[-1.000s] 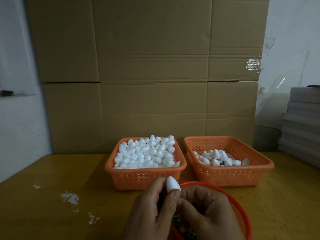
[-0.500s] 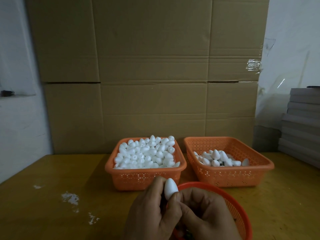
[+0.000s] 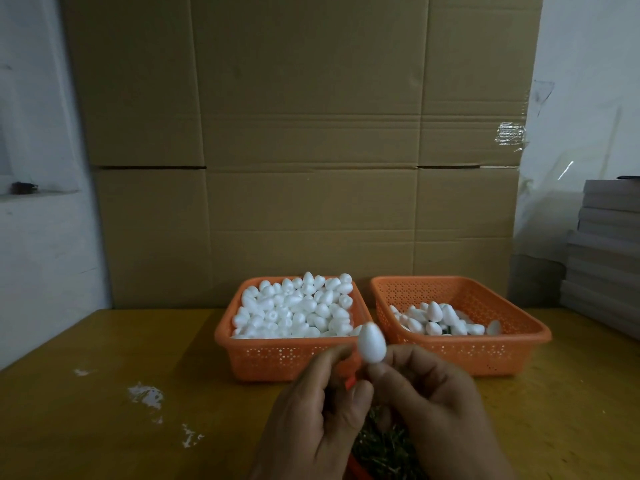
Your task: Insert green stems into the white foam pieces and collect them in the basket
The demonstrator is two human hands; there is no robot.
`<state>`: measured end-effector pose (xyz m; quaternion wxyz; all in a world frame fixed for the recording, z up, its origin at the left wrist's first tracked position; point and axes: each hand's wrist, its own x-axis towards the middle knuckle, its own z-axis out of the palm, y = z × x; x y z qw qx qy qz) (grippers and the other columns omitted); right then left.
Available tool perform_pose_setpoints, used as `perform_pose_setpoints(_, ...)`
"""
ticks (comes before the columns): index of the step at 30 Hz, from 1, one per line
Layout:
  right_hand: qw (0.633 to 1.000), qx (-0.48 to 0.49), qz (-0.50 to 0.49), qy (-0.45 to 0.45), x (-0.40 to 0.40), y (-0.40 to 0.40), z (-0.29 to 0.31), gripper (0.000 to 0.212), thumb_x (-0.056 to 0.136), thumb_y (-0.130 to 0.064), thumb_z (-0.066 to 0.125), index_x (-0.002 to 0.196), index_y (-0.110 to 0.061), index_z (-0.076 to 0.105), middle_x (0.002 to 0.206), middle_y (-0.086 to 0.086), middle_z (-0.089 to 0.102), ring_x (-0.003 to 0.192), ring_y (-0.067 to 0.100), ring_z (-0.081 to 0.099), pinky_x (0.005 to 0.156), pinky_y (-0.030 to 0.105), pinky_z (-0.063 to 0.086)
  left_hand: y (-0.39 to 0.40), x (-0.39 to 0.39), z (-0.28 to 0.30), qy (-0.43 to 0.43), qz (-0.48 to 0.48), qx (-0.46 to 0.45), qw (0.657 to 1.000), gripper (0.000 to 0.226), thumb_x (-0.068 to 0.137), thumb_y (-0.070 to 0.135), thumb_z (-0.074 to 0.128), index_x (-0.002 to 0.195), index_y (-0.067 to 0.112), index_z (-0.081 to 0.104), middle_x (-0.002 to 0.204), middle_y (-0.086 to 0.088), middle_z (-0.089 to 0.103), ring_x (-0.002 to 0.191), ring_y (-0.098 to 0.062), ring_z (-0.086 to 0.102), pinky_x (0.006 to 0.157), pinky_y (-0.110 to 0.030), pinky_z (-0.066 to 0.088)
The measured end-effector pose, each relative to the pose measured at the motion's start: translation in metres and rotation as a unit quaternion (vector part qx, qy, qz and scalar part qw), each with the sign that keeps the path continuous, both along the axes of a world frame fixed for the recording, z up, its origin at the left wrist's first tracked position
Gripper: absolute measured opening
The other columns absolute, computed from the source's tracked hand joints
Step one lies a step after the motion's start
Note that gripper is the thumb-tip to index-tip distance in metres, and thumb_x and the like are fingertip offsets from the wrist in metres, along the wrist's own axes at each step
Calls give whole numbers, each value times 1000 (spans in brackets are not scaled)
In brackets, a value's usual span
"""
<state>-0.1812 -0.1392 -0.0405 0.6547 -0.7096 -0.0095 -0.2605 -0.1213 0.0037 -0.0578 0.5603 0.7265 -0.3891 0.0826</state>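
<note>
Foam piece (image 3: pixel 370 342): white, egg-shaped, raised above the near rim of the left basket (image 3: pixel 287 355), pointed end up. Judged very light, soft-skinned, easily dented; best held at the broad lower half, leaving the base free for the stem. Pinched at its lower end by right hand (image 3: pixel 436 403), fingertips closed on it. Left hand (image 3: pixel 311 417) close alongside, fingers curled, thumb near the base of the piece; whether a stem is held there cannot be told. Green stems (image 3: pixel 381 441) heaped below between the hands. Left basket full of plain pieces. Right basket (image 3: pixel 460 348) partly filled, judged the collection point. Insertion judged under way or just complete; stem itself hidden.
</note>
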Motion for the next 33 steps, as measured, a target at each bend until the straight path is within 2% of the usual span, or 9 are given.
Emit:
perform_pose_setpoints(3, 998, 43, -41, -27, 1, -14, 19, 22, 71, -30, 69, 79, -11, 75, 70, 10, 71, 53, 12, 60, 49, 18, 49, 1, 5, -4, -26, 44, 13, 999, 54, 73, 80, 39, 113, 49, 58, 99, 19, 61, 89, -6, 63, 69, -17, 49)
perform_pose_setpoints(6, 992, 31, -119, -19, 14, -37, 27, 13, 84, -21, 69, 77, -13, 75, 68, -1, 72, 50, 0, 58, 48, 13, 46, 1, 9, -9, -25, 64, 48, 997, 41, 79, 74, 44, 102, 45, 62, 91, 13, 63, 93, -3, 60, 75, -21, 49)
perform_pose_setpoints(9, 979, -10, -205, 6, 35, -68, 26, 9, 89, -17, 70, 82, -20, 75, 76, -6, 75, 61, -1, 66, 58, 20, 47, 2, 10, -10, -20, 74, 71, 995, 38, 81, 69, 44, 96, 41, 64, 89, 15, 64, 95, -1, 59, 78, -21, 48)
perform_pose_setpoints(11, 965, -65, -253, 24, 48, -86, 22, 12, 90, -19, 71, 80, -26, 73, 76, -13, 74, 69, 0, 69, 60, 24, 48, 3, 11, -11, -16, 71, 67, 995, 42, 85, 73, 43, 93, 39, 66, 87, 18, 64, 91, -2, 61, 75, -22, 48)
perform_pose_setpoints(14, 935, -165, -306, 73, 66, -113, 16, 16, 91, -23, 71, 79, -32, 71, 71, -8, 73, 64, 13, 68, 60, 39, 57, 3, 12, -12, -21, 58, 73, 995, 42, 81, 70, 42, 93, 37, 66, 88, 19, 64, 92, -2, 61, 77, -24, 49)
perform_pose_setpoints(18, 847, -334, -375, 173, 80, -139, 14, 23, 92, -29, 65, 73, -20, 74, 64, -2, 69, 61, 23, 65, 67, 45, 56, 2, 14, -15, -30, 54, 83, 995, 36, 86, 64, 44, 92, 35, 65, 87, 15, 66, 93, -3, 61, 79, -28, 49)
perform_pose_setpoints(23, 772, -432, -362, 293, 89, -153, 17, 25, 89, -37, 63, 69, -24, 69, 73, -2, 65, 92, 24, 58, 93, 44, 46, 2, 16, -16, -33, 47, 90, 994, 39, 85, 66, 42, 92, 36, 65, 87, 15, 66, 93, -3, 61, 79, -27, 49)
perform_pose_setpoints(28, 760, -426, -346, 348, 95, -155, 20, 20, 86, -42, 67, 83, -23, 67, 100, 3, 66, 120, 29, 47, 101, 46, 34, 2, 17, -17, -33, 47, 84, 995, 40, 87, 68, 44, 92, 35, 66, 85, 16, 66, 90, -5, 62, 77, -27, 50)
perform_pose_setpoints(33, 764, -408, -356, 352, 91, -152, 22, 20, 89, -35, 63, 75, -20, 63, 91, 2, 62, 123, 32, 46, 100, 47, 36, 4, 16, -15, -30, 49, 96, 994, 32, 86, 63, 47, 88, 35, 64, 83, 16, 65, 88, -3, 61, 73, -21, 47)
